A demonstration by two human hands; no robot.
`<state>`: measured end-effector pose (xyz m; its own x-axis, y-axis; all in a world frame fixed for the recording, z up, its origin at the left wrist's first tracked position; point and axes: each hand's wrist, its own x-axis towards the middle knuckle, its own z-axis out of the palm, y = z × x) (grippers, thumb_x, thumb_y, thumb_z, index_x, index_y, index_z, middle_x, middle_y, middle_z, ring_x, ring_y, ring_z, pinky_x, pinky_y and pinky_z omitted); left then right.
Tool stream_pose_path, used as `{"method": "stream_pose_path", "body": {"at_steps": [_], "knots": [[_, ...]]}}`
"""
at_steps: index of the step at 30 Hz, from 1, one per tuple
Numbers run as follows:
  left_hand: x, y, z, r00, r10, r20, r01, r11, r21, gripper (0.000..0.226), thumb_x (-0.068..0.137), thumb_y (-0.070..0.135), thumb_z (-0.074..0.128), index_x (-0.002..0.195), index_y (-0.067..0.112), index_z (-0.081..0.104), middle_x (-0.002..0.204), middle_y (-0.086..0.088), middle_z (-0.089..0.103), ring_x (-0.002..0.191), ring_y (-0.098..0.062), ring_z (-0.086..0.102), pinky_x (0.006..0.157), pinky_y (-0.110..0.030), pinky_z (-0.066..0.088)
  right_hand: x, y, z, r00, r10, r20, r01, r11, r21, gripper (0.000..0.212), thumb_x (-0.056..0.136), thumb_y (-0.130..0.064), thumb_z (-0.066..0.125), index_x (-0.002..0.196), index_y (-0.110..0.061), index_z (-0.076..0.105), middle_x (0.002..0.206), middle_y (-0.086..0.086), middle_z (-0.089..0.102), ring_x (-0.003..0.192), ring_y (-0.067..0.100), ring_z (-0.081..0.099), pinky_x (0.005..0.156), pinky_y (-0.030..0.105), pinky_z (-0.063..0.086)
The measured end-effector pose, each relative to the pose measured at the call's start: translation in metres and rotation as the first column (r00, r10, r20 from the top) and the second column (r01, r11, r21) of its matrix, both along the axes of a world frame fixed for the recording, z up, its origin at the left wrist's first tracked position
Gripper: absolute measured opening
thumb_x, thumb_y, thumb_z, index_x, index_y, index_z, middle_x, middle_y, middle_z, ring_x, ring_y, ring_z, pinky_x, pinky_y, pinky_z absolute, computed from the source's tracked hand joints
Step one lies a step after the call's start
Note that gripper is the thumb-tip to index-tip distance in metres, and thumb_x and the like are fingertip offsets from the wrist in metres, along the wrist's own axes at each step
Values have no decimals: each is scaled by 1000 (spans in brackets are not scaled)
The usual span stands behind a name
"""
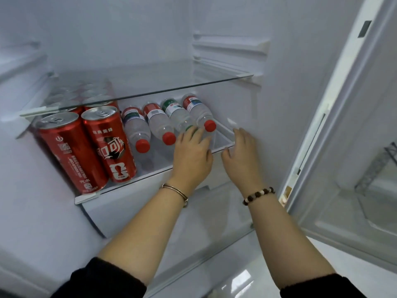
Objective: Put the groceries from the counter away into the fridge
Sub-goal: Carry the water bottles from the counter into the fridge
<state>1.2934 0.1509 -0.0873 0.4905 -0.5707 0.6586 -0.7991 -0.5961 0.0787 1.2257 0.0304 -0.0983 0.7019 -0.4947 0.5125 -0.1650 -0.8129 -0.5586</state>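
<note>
Inside the open fridge, the middle shelf [137, 178] holds several red cola cans [109, 145] standing at the left. To their right lie several clear water bottles on their sides: two red-capped ones [158, 122], a green-labelled one [177, 115] and another red-capped one [198, 110] at the far right. My left hand [192, 153] lies palm down over the cap end of the green-labelled bottle, fingers stretched out and touching it. My right hand [241, 153] hovers open at the shelf's right front corner, holding nothing.
A glass shelf [150, 93] sits just above the cans and bottles, leaving little headroom. The fridge's right wall [279, 104] is close to my right hand. The open door [343, 147] with its bin [354, 211] stands at the right. A drawer cover [193, 211] lies below.
</note>
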Motion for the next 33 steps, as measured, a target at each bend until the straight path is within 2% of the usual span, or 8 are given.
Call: {"method": "stream_pose_path", "body": {"at_steps": [4, 8, 11, 15, 20, 26, 30, 33], "knots": [[-40, 3, -34, 996, -88, -3, 88, 993, 84, 44, 83, 20, 63, 124, 8, 57, 135, -18, 51, 130, -37, 41, 108, -53, 31, -64, 10, -37, 991, -100, -91, 97, 994, -42, 58, 92, -21, 52, 143, -5, 31, 151, 14, 28, 140, 27, 22, 117, 33, 13], [-77, 1, -75, 982, -165, -92, 178, 973, 146, 52, 89, 29, 57, 136, 9, 47, 145, -19, 40, 136, -37, 34, 108, -54, 28, -124, 18, -75, 971, -168, -169, 151, 983, -105, 60, 91, -24, 56, 143, -5, 33, 151, 15, 29, 141, 30, 22, 114, 33, 11], [-112, -5, -105, 955, -242, -170, 277, 935, 222, 56, 93, 36, 51, 142, 13, 39, 151, -16, 30, 140, -36, 26, 110, -56, 26, -167, 18, -96, 927, -212, -311, 191, 977, -98, 70, 92, -33, 53, 148, -9, 20, 156, 12, 15, 144, 27, 9, 118, 39, 7], [-159, -22, -128, 935, -288, -208, 346, 870, 350, 63, 96, 52, 29, 150, 21, 16, 158, -9, 8, 145, -32, 5, 114, -53, 13, -223, 8, -119, 762, -401, -508, 363, 915, -176, 78, 94, -47, 40, 151, -14, -1, 158, 9, -10, 145, 26, -13, 115, 43, -7], [-213, -52, -148, 888, -411, -205, 459, 782, 422, 66, 89, 53, 41, 145, 19, 33, 155, -12, 22, 143, -34, 18, 110, -54, 22, -290, -4, -136, 611, -523, -594, 520, 831, -197, 79, 94, -51, 37, 151, -13, -2, 157, 11, -14, 144, 30, -16, 113, 49, -9], [-295, -93, -153, 814, -530, -240, 575, 671, 467, 66, 89, 54, 39, 146, 21, 32, 156, -11, 21, 143, -33, 16, 110, -53, 17, -383, -19, -140, 421, -621, -661, 677, 700, -226, 78, 94, -54, 32, 151, -14, -5, 157, 11, -16, 144, 31, -16, 114, 53, -4], [-373, -128, -151, 741, -599, -305, 658, 552, 512, 71, 93, 58, 28, 151, 28, 0, 158, -7, -11, 144, -30, -15, 113, -50, -6, -460, -29, -137, 296, -659, -692, 775, 589, -229, 78, 95, -55, 29, 150, -16, -10, 156, 11, -18, 144, 30, -17, 114, 52, -2], [-443, -152, -150, 687, -644, -338, 701, 462, 544, 71, 95, 58, 24, 148, 29, -13, 156, -6, -21, 142, -30, -24, 114, -50, -6, -530, -32, -135, 221, -683, -697, 830, 507, -233, 78, 95, -54, 30, 150, -16, -9, 157, 12, -15, 144, 30, -16, 114, 53, -1]]}}
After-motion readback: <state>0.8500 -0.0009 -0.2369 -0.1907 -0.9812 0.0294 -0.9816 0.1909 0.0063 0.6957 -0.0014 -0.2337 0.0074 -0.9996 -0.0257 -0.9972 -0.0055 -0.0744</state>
